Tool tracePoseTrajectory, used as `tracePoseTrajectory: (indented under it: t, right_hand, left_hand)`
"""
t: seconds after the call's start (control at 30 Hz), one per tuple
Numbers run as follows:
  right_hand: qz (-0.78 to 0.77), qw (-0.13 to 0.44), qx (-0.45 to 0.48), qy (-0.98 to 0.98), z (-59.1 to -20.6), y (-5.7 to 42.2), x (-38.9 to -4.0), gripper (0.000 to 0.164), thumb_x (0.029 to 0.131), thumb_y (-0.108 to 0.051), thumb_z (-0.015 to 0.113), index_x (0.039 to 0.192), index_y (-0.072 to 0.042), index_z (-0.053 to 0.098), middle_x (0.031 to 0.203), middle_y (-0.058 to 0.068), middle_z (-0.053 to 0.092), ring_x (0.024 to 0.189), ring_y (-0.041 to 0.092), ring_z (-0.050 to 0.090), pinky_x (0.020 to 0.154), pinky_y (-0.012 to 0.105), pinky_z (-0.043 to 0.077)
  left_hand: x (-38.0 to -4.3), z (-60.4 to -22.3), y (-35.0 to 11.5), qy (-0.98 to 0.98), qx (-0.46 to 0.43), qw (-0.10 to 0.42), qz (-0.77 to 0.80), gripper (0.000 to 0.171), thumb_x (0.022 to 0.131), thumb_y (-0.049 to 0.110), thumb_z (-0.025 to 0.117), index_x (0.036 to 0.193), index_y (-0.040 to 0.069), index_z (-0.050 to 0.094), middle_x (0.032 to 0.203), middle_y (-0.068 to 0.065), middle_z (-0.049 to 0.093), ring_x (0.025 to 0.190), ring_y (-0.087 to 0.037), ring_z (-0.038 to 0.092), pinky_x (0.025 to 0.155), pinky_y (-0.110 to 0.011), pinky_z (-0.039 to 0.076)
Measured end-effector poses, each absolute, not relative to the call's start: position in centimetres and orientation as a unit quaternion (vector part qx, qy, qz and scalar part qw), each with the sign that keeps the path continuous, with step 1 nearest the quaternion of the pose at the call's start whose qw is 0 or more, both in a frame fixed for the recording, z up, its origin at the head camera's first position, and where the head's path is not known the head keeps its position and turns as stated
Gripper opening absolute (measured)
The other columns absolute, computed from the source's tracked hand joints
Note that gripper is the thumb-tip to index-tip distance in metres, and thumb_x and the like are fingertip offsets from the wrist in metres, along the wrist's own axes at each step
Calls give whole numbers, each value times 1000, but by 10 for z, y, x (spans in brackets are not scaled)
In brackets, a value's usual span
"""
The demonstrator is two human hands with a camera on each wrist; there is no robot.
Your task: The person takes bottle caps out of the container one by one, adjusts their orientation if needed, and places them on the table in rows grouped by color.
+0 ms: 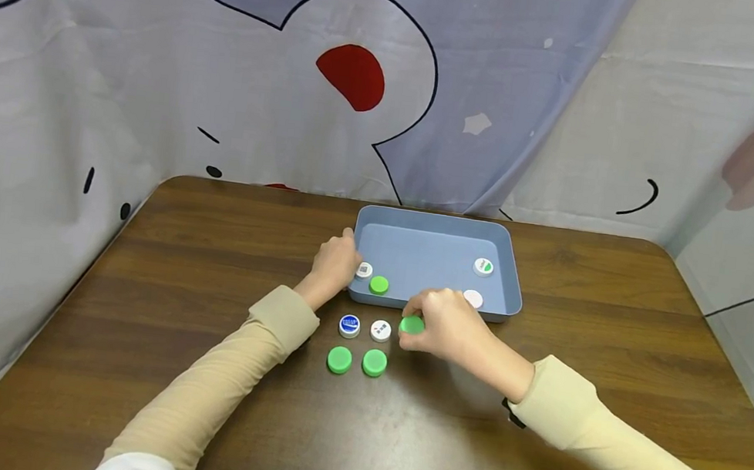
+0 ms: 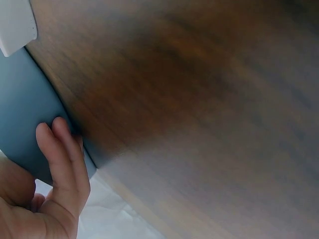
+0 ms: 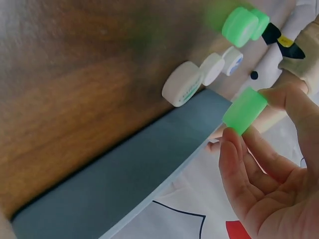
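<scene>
Seen from the head, two arms in cream sleeves reach over a brown wood-grain bench (image 1: pixel 583 328) towards a shallow blue-grey tray (image 1: pixel 426 256) at its far side. The right hand (image 1: pixel 447 324) pinches a green cap (image 3: pixel 244 110) between thumb and fingertips; the right wrist view shows this cap raised clear of the bench, outside the tray and near its front wall. The left hand (image 1: pixel 337 264) is at the tray's left end, and its own wrist view shows two fingers lying along the outer wall; whether it grips anything, I cannot tell. Inside the tray, just beside that hand, is a white cap with a grey code (image 1: pixel 364 270), with a bright green cap (image 1: pixel 379 286) next to it. At the tray's right end are a white cap with a green mark (image 1: pixel 483 266) and, nearer the front, a plain white cap (image 1: pixel 473 299). On the bench before the tray sit a blue-and-white cap (image 1: pixel 349 326), a white cap with dark squares (image 1: pixel 381 331) and, visible from the right wrist, a white cap with green lettering (image 3: pixel 182 84). Two more green caps (image 1: pixel 339 360) form a nearer row. Behind hangs a pale patterned curtain (image 1: pixel 227 78).
</scene>
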State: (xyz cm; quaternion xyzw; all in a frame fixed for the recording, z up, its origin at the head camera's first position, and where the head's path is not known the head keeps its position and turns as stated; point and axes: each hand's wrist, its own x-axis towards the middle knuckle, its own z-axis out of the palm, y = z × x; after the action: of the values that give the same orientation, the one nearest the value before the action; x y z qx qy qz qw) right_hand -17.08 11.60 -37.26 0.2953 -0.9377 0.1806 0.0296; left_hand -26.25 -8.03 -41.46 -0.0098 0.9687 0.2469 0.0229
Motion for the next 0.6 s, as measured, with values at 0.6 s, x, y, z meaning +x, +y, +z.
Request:
tracePoseTrajectory:
  t: [0.6]
  right_hand:
    - [172, 2, 309, -935, -402, 123, -152, 10, 61, -21, 76, 70, -20, 71, 60, -9, 55, 55, 3, 39, 48, 18, 34]
  left_hand:
    - [-263, -415, -81, 970, -2, 18, 243, 40, 96, 10, 49, 132, -6, 44, 105, -25, 65, 91, -37, 66, 77, -44, 54]
